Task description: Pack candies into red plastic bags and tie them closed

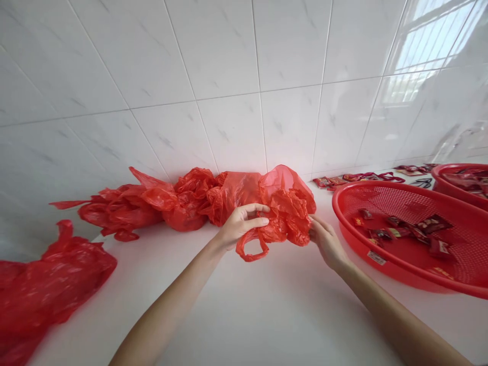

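Note:
Both hands hold a crumpled red plastic bag (pixel 284 218) above the white counter, in front of the tiled wall. My left hand (pixel 244 223) grips its left side, thumb and fingers pinched on the thin plastic. One handle loop of the bag hangs down below that hand. My right hand (pixel 325 239) closes on the bag's right edge, its fingertips partly hidden behind the plastic. Directly behind the held bag, another red plastic bag (pixel 242 190) rests against the wall, in a row with several more.
More bunched red bags (pixel 125 206) line the wall to the left, and a large red bag (pixel 49 290) lies at the near left. On the right stands a red perforated basket (pixel 412 190) with small wrapped packets inside. Behind it are a second red basket (pixel 453 168), loose packets (pixel 354 178) and scissors (pixel 422 183).

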Demonstrator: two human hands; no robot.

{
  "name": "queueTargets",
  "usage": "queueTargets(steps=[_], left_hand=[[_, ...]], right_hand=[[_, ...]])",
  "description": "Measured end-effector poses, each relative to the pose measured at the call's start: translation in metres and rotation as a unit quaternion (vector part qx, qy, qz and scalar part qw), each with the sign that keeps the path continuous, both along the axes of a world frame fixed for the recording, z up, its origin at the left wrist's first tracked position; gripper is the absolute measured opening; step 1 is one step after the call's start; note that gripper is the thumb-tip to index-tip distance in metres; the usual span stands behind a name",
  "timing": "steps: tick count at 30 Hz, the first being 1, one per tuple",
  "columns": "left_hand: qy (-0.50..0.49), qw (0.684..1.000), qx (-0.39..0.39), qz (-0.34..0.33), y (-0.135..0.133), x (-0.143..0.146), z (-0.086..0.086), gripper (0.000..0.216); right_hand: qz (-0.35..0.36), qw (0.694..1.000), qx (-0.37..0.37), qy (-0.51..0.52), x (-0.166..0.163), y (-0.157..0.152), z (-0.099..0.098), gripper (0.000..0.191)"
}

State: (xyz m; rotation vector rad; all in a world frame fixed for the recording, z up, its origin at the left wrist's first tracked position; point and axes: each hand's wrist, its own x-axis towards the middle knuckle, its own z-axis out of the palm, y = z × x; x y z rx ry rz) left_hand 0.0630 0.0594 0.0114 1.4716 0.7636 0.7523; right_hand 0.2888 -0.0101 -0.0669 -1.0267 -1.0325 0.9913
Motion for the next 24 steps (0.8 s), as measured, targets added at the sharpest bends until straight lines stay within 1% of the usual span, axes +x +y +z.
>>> queueTargets(steps=[1, 2, 3, 4, 5, 6, 8, 9, 11, 12, 13, 15, 17, 20, 22, 24], left_hand=[[0.013, 1.000, 0.016, 0.009, -0.002, -0.002, 0.002, 0.033], [0.027, 0.999, 0.033, 0.017, -0.004, -0.004, 0.003, 0.033], [0.041, 0.998, 0.049, 0.021, -0.006, -0.005, 0.004, 0.033], [0.053, 0.997, 0.061, 0.018, -0.008, -0.005, 0.003, 0.034], [0.061, 0.996, 0.067, 0.007, -0.011, -0.005, 0.002, 0.036], [0.062, 0.996, 0.068, -0.011, -0.013, -0.003, 0.000, 0.038], [0.057, 0.995, 0.053, -0.063, -0.018, 0.002, -0.006, 0.043], [0.057, 0.993, 0.044, -0.089, -0.020, 0.005, -0.009, 0.047], [0.072, 0.989, 0.024, -0.128, -0.024, 0.009, -0.013, 0.053], [0.087, 0.986, 0.014, -0.141, -0.026, 0.010, -0.014, 0.058], [0.102, 0.984, 0.004, -0.149, -0.028, 0.010, -0.014, 0.062], [0.123, 0.981, -0.011, -0.152, -0.029, 0.006, -0.013, 0.069], [0.131, 0.981, -0.012, -0.146, -0.028, -0.003, -0.011, 0.071], [0.144, 0.981, 0.014, -0.129, -0.022, -0.022, -0.009, 0.059], [0.158, 0.980, 0.032, -0.118, -0.016, -0.036, -0.010, 0.049], [0.175, 0.978, 0.050, -0.106, -0.009, -0.051, -0.011, 0.039]], right_hand=[[-0.057, 0.997, 0.035, -0.039, 0.000, -0.002, 0.001, 0.030], [-0.113, 0.987, 0.078, -0.087, 0.000, -0.005, 0.003, 0.029], [-0.157, 0.970, 0.122, -0.139, -0.002, -0.008, 0.005, 0.029], [-0.179, 0.952, 0.159, -0.190, -0.005, -0.011, 0.007, 0.030], [-0.181, 0.937, 0.185, -0.236, -0.008, -0.015, 0.008, 0.034], [-0.167, 0.925, 0.201, -0.276, -0.013, -0.018, 0.009, 0.041], [-0.109, 0.913, 0.216, -0.329, -0.022, -0.023, 0.008, 0.054], [-0.075, 0.911, 0.217, -0.341, -0.026, -0.024, 0.007, 0.056], [-0.015, 0.916, 0.209, -0.341, -0.031, -0.023, 0.003, 0.049], [0.000, 0.922, 0.198, -0.334, -0.032, -0.022, 0.001, 0.042], [0.000, 0.927, 0.186, -0.325, -0.031, -0.021, 0.000, 0.033], [-0.044, 0.937, 0.163, -0.307, -0.025, -0.018, -0.001, 0.017], [-0.111, 0.941, 0.142, -0.288, -0.016, -0.014, 0.000, 0.010], [-0.182, 0.945, 0.115, -0.247, 0.000, -0.008, 0.004, 0.009], [-0.202, 0.950, 0.104, -0.213, 0.009, -0.004, 0.005, 0.012], [-0.202, 0.959, 0.099, -0.175, 0.017, -0.001, 0.007, 0.018]])
